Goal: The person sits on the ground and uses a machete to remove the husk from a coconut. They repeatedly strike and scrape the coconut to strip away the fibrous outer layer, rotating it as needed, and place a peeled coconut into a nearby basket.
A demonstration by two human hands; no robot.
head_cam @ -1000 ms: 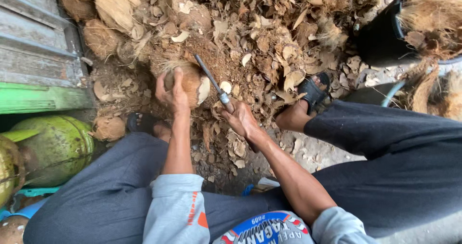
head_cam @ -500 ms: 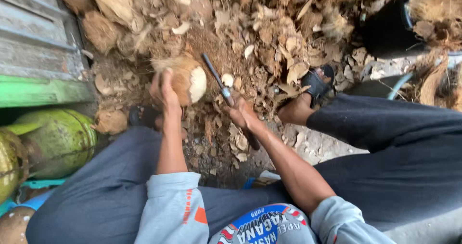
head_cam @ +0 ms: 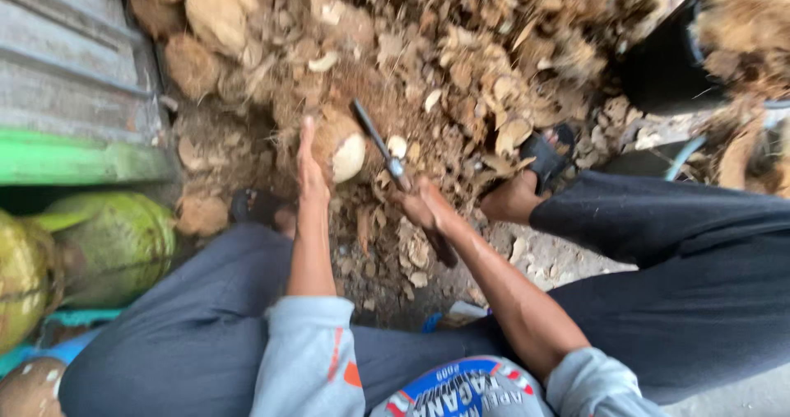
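Observation:
My left hand point(head_cam: 310, 168) presses against the side of a brown husked coconut point(head_cam: 339, 144) whose cut white face points right. It rests on the ground among husk scraps. My right hand point(head_cam: 421, 203) grips the handle of a long knife point(head_cam: 380, 148). The blade slants up and left, its tip just above the coconut. Both sleeves are pushed up to the elbow. I sit low with my knees spread in dark trousers.
A deep pile of dry coconut husk pieces point(head_cam: 485, 63) covers the ground ahead. Green coconuts point(head_cam: 115, 240) lie at the left under a green and grey board point(head_cam: 74, 162). A black bucket point(head_cam: 666, 71) stands at top right. My sandalled foot point(head_cam: 539, 166) rests by the husks.
The knife blade has lifted and swung up beside the coconut. My left hand has slid from the top of the coconut to its left side. The view has shifted slightly.

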